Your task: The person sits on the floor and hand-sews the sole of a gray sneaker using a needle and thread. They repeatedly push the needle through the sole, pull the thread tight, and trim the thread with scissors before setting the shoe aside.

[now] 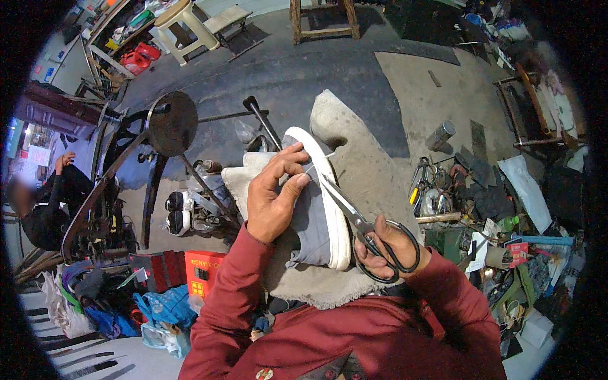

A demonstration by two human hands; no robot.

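A grey shoe with a white sole [316, 215] lies on a beige cloth [361, 164] over my lap. My left hand [273, 193] grips the shoe's upper near the toe, its fingertips pinching a thin thread at the sole's edge. My right hand [386, 244] is shut on the black handles of a pair of metal scissors [361, 225]. The blades point up and left, with their tips at the sole's rim just beside my left fingertips. Both forearms wear dark red sleeves.
A black hand-wheel sewing machine [168, 126] stands at left, with a black-and-white shoe [178, 212] below it. A red box [202, 272] and bags lie at lower left. Tools and scraps [468, 202] crowd the right. A seated person [44, 202] is at far left.
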